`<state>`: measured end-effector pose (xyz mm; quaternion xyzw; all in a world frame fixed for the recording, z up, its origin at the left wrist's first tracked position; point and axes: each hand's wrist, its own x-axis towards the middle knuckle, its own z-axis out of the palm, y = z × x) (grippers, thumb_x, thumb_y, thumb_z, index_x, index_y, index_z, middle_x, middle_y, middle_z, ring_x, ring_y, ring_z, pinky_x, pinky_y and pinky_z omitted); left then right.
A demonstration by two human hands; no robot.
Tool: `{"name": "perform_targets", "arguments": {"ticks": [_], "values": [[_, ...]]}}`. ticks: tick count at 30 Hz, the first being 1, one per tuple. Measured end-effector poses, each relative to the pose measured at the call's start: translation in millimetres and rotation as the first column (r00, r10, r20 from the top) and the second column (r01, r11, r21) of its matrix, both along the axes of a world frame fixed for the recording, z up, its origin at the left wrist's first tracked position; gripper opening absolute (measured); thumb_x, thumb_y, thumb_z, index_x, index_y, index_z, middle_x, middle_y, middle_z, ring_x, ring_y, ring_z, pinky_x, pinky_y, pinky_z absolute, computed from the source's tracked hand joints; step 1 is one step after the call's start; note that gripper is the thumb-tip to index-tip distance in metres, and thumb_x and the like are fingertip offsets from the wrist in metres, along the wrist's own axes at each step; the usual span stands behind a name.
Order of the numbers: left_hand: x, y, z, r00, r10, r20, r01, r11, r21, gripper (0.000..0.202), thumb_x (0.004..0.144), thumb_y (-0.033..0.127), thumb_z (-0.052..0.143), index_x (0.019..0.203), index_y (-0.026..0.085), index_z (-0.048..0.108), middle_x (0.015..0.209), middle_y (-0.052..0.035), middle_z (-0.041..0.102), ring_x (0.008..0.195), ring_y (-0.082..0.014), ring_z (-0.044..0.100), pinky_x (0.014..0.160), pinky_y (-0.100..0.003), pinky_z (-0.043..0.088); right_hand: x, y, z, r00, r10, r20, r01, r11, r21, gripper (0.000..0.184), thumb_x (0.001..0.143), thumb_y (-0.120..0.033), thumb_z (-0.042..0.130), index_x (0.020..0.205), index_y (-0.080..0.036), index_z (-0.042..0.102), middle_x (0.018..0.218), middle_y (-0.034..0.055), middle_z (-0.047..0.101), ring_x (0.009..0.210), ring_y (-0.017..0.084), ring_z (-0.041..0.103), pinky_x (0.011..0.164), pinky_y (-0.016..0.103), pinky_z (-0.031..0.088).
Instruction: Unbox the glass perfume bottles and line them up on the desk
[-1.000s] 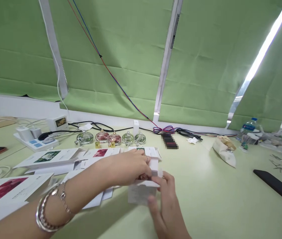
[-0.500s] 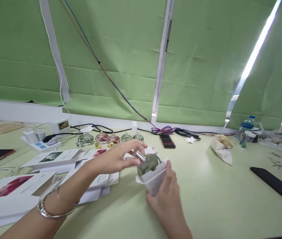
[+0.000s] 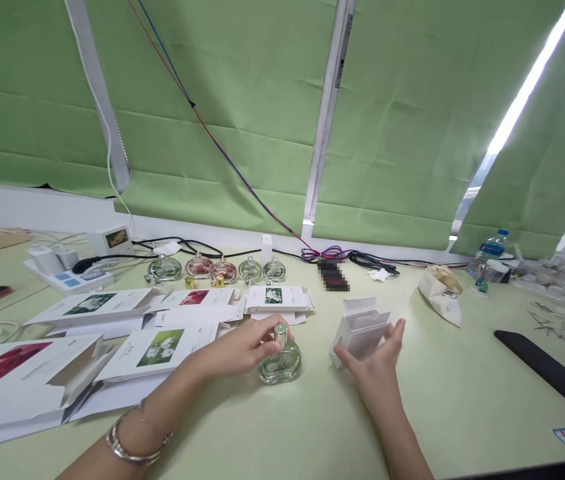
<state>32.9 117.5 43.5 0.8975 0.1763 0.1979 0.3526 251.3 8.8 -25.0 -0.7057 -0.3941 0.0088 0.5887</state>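
Note:
My left hand point(image 3: 242, 347) pinches the silver cap of a small round glass perfume bottle point(image 3: 280, 363) with green contents, which rests on the pale green table point(image 3: 462, 400). My right hand point(image 3: 375, 363) is just right of it, fingers spread, touching a small open white box point(image 3: 360, 331) that stands on the table with its top flap up. A bracelet circles my left wrist.
Several flattened and open white cartons with flower pictures point(image 3: 162, 347) lie to the left. A row of round perfume bottles point(image 3: 215, 269) stands at the back, by a power strip point(image 3: 65, 279) and cables. A black flat object point(image 3: 547, 370) and a cloth bag point(image 3: 440, 293) lie at right.
The bottle came out of the white box: my left hand pulled it free and set it down on the table. My right hand moved the empty box to the right and loosened its hold.

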Motion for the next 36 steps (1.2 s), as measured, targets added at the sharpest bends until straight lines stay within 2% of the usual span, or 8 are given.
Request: {"name": "perform_targets", "arguments": {"ticks": [3, 6, 10, 15, 21, 27, 31, 36], "values": [[0.0, -0.3, -2.9, 0.999, -0.021, -0.025, 0.019, 0.997, -0.078, 0.03, 0.087, 0.044, 0.043, 0.103, 0.022, 0.055, 0.086, -0.0035, 0.061, 0.073, -0.0164, 0.056, 0.065, -0.025, 0.044, -10.8, -10.0, -2.5, 0.939, -0.139, 0.314, 0.062, 0.968, 0.243, 0.09, 0.072, -0.032, 0.066, 0.141, -0.017, 0.01, 0.136, 0.0222, 0.026, 0.127, 0.039, 0.023, 0.099, 0.06, 0.024], [0.6, -1.1, -3.9, 0.999, -0.034, -0.02, 0.031, 0.987, -0.158, 0.037, 0.086, 0.051, 0.043, 0.108, 0.024, 0.053, 0.104, -0.0047, 0.059, 0.089, -0.019, 0.055, 0.079, -0.029, 0.043, -36.6, -7.8, -0.9, 0.857, 0.107, 0.505, -0.242, 0.947, 0.21, 0.057, 0.079, -0.025, 0.059, 0.13, -0.022, 0.035, 0.119, 0.0149, 0.048, 0.113, 0.03, 0.045, 0.092, 0.049, 0.039], [2.8, -7.2, -8.8, 0.996, -0.04, 0.079, 0.047, 0.995, -0.088, 0.041, 0.087, 0.056, 0.033, 0.101, 0.023, 0.054, 0.111, -0.0058, 0.051, 0.102, -0.0203, 0.047, 0.09, -0.032, 0.037, -69.7, 10.2, 12.1, 0.773, 0.628, 0.093, -0.6, 0.77, -0.216, 0.045, 0.077, -0.022, 0.058, 0.12, -0.019, 0.044, 0.106, 0.008, 0.061, 0.094, 0.022, 0.059, 0.077, 0.034, 0.048], [7.2, -14.5, -14.2, 0.983, -0.035, 0.182, 0.043, 0.998, -0.04, 0.045, 0.088, 0.056, 0.028, 0.091, 0.019, 0.054, 0.096, -0.0066, 0.05, 0.089, -0.0187, 0.049, 0.082, -0.031, 0.04, -74.8, 15.7, 21.4, 0.675, 0.725, -0.136, -0.726, 0.62, -0.297, 0.025, 0.076, -0.019, 0.056, 0.101, -0.02, 0.053, 0.086, 0.0012, 0.065, 0.075, 0.017, 0.059, 0.067, 0.026, 0.043], [5.7, 2.3, 18.7, 0.623, 0.238, 0.745, -0.232, 0.966, -0.114, 0.048, 0.088, 0.057, 0.024, 0.088, 0.019, 0.054, 0.088, -0.0064, 0.054, 0.086, -0.0194, 0.051, 0.082, -0.033, 0.039, -72.2, 12.9, 17.7, 0.727, 0.682, -0.085, -0.658, 0.655, -0.373, 0.011, 0.074, -0.023, 0.058, 0.079, -0.02, 0.049, 0.077, -0.0009, 0.059, 0.07, 0.015, 0.052, 0.062, 0.023, 0.036], [3.6, -3.9, 12.1, 0.924, 0.176, 0.34, -0.172, 0.984, -0.04, 0.034, 0.092, 0.047, 0.029, 0.098, 0.02, 0.048, 0.087, -0.0028, 0.054, 0.08, -0.0158, 0.052, 0.074, -0.029, 0.041, -73.2, 11.7, 17.6, 0.73, 0.677, -0.095, -0.656, 0.653, -0.379, 0.013, 0.076, -0.028, 0.057, 0.082, -0.02, 0.049, 0.082, 0.0006, 0.059, 0.074, 0.016, 0.052, 0.065, 0.025, 0.036], [2.4, -15.9, 7.8, 0.985, 0.154, 0.078, -0.163, 0.98, 0.113, 0.029, 0.094, 0.033, 0.021, 0.095, 0.02, 0.046, 0.076, 0.0003, 0.053, 0.07, -0.014, 0.051, 0.067, -0.027, 0.041, -71.8, 8.0, 15.5, 0.731, 0.677, -0.086, -0.653, 0.656, -0.379, 0.013, 0.076, -0.028, 0.056, 0.082, -0.02, 0.047, 0.082, 0.0006, 0.059, 0.075, 0.016, 0.052, 0.063, 0.025, 0.035], [7.2, -20.4, 14.4, 0.952, 0.247, -0.181, -0.079, 0.77, 0.634, 0.045, 0.088, 0.049, 0.032, 0.063, 0.017, 0.051, 0.06, -0.0004, 0.053, 0.053, -0.0135, 0.047, 0.048, -0.024, 0.027, -72.6, 7.3, 14.8, 0.718, 0.686, -0.121, -0.682, 0.657, -0.322, 0.008, 0.075, -0.019, 0.055, 0.081, -0.021, 0.05, 0.082, -0.0009, 0.06, 0.074, 0.015, 0.053, 0.063, 0.025, 0.037]]}}
